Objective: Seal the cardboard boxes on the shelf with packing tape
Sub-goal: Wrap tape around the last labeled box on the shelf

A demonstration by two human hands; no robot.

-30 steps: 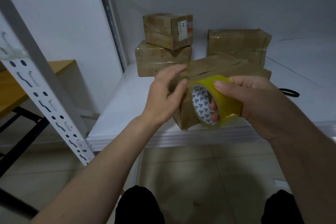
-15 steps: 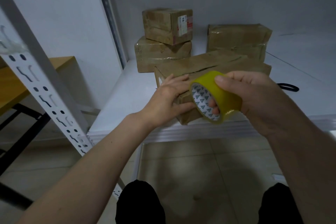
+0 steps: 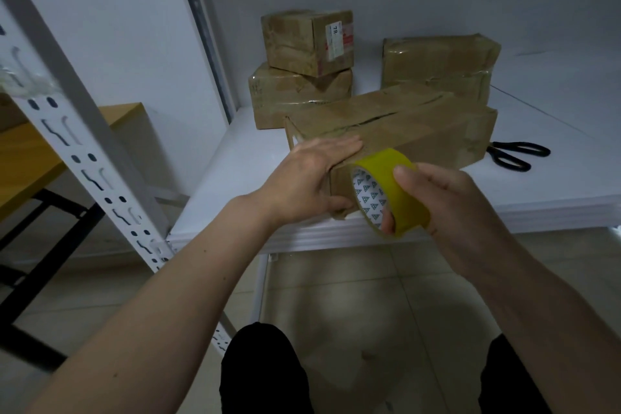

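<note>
**Tape roll in one hand, long box under the other**

My right hand [image 3: 450, 208] has its grip wrapped around the yellow tape roll [image 3: 389, 191], thumb on the outer face and a fingertip poking out through the core at the bottom. The rest of those fingers are hidden behind the roll, so can't say how they sit. The roll is right up against the near end of the long box [image 3: 396, 131]; whether any tape is actually stuck down there, I can't tell.

My left hand [image 3: 309, 181] lies flat with straight fingers on the top near corner of that box, thumb down against its end face. No grip there, just pressing.

The box lies on the white shelf [image 3: 235, 171], its near end close to the front edge. The top seam looks gappy further back.

Behind it: two stacked boxes [image 3: 302, 77], the upper one with a label too small to read, and a wider box [image 3: 437, 67] to the right. Black scissors [image 3: 517, 155] peek out past the long box, blades hidden.

Left is a slotted white upright [image 3: 84, 158], slightly blurred, and a wooden bench [image 3: 30, 158] cut off by the frame. Beige tile floor [image 3: 369, 296], plain pale walls.
</note>
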